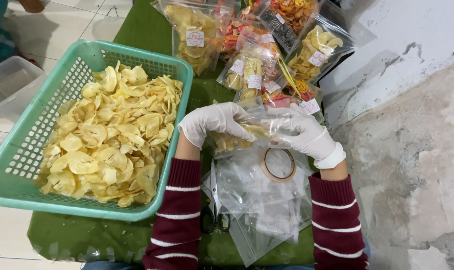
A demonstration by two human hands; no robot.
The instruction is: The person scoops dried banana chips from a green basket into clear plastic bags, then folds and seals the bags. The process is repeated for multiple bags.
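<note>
Both hands wear white gloves and hold a clear plastic bag [237, 137] partly filled with yellow chips. My left hand [214, 122] grips the bag's top left part, its fingers reaching toward the opening. My right hand [307, 132] pinches the bag's right side. A teal plastic basket [47, 120] heaped with yellow chips [112, 135] stands just left of my left hand. Under my hands lie a pile of empty clear bags [257, 200], a roll of clear tape [278, 164] and black-handled scissors [214, 205].
Filled, labelled bags of yellow and orange chips [257, 45] are piled at the far end of the green mat [142, 30]. A clear plastic box [9, 85] sits on the tiled floor at left. A rough grey wall [412, 150] runs along the right.
</note>
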